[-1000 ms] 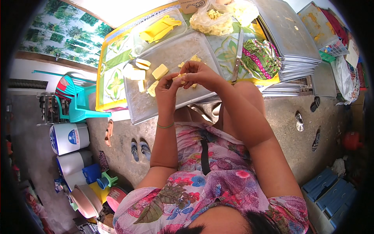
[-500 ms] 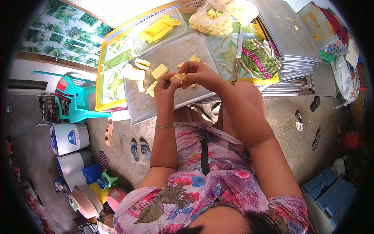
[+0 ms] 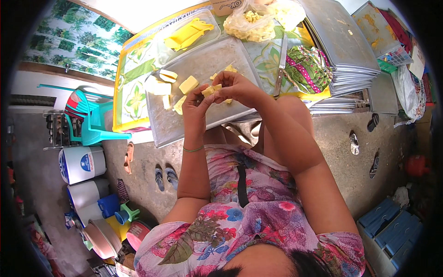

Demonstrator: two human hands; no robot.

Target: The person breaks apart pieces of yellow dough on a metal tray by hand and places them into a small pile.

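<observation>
Above a grey metal tray (image 3: pixel 167 128), my left hand (image 3: pixel 195 105) and my right hand (image 3: pixel 237 87) meet, fingertips closed on one small pale yellow piece (image 3: pixel 210 91) that looks like cheese or butter. Both hands grip it from its two sides. Just beyond my left hand lies a larger yellow block (image 3: pixel 188 85). More thick slabs (image 3: pixel 159 87) rest at the tray's left side. Small yellow bits (image 3: pixel 230 69) are scattered behind my right hand, which partly hides them.
Right of the tray lies a knife (image 3: pixel 281 69) beside a green patterned cloth (image 3: pixel 307 69). A plastic bag of yellow cubes (image 3: pixel 250 30) and a clear tub with a yellow glove (image 3: pixel 189 34) stand behind. Stacked metal trays (image 3: pixel 341 41) rise at the right; a teal chair (image 3: pixel 94 124) stands left.
The yellow piece between my fingers has tilted slightly and shows more of its surface. Both hands shift only a little; the rest stays in place.
</observation>
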